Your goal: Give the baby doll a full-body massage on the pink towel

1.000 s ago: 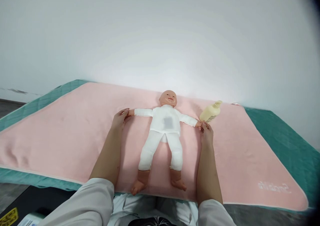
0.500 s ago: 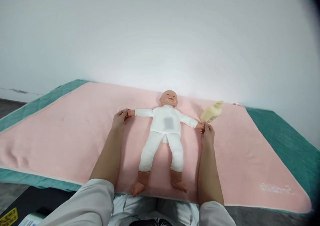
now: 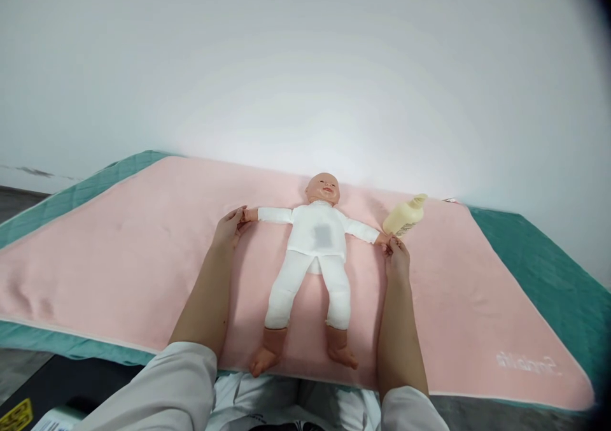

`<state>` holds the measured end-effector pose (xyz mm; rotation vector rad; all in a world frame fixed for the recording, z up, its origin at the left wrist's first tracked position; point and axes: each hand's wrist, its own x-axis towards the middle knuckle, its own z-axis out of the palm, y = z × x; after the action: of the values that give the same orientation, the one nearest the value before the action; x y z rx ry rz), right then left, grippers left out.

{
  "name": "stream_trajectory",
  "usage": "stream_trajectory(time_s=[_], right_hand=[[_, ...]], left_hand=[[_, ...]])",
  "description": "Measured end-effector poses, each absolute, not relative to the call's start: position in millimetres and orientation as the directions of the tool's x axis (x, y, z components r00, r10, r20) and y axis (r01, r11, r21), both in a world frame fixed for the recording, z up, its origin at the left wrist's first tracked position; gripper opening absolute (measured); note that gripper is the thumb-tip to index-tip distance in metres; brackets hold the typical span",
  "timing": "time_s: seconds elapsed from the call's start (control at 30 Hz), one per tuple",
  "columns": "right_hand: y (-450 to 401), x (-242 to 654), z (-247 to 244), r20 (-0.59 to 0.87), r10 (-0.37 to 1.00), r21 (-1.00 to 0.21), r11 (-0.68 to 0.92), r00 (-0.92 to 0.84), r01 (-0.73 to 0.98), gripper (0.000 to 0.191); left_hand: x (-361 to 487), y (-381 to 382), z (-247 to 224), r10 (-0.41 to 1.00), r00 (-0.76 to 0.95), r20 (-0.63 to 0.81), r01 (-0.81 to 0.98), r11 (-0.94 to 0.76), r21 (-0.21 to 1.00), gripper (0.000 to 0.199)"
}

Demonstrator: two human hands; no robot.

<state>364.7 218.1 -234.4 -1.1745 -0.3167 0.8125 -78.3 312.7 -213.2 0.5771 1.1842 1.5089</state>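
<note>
A baby doll (image 3: 317,233) with a white cloth body lies face up, its arms stretched out sideways and its feet toward me. My left hand (image 3: 230,226) is closed on the doll's hand (image 3: 251,215) at the left, fingers pinched around it. At the right, my right hand (image 3: 397,253) pinches the doll's other hand (image 3: 382,239). Just beyond my right hand lies a pale yellow bottle (image 3: 403,216) on its side, its spout pointing up to the right. A grey square patch marks the doll's chest.
The doll lies on a pink mat (image 3: 143,246) spread over a green quilted cover (image 3: 548,246). A white wall (image 3: 305,68) rises behind. At the lower left is a dark surface (image 3: 62,386) with a yellow label and a white object (image 3: 60,418).
Both hands keep hold of the doll's hands, with only slight shifts of the fingers. The doll and bottle stay in place.
</note>
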Motion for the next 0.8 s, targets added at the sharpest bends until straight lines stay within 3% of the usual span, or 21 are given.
stream_trajectory(time_s=[0.2, 0.5, 0.8], right_hand=[[217, 361, -229, -0.196, 0.7, -0.913, 0.125, 0.687, -0.388, 0.031], [214, 358, -228, -0.133, 0.68, -0.963, 0.083, 0.721, -0.255, 0.042], [215, 359, -231, -0.146, 0.649, -0.96, 0.089, 0.747, -0.266, 0.034]], left_hand=[[-75, 309, -211, 0.937, -0.298, -0.181, -0.391, 0.053, 0.919, 0.02], [-69, 304, -203, 0.914, -0.353, -0.2, -0.36, 0.065, 0.931, 0.005], [-67, 302, -196, 0.902, -0.361, -0.236, -0.394, 0.082, 0.915, 0.016]])
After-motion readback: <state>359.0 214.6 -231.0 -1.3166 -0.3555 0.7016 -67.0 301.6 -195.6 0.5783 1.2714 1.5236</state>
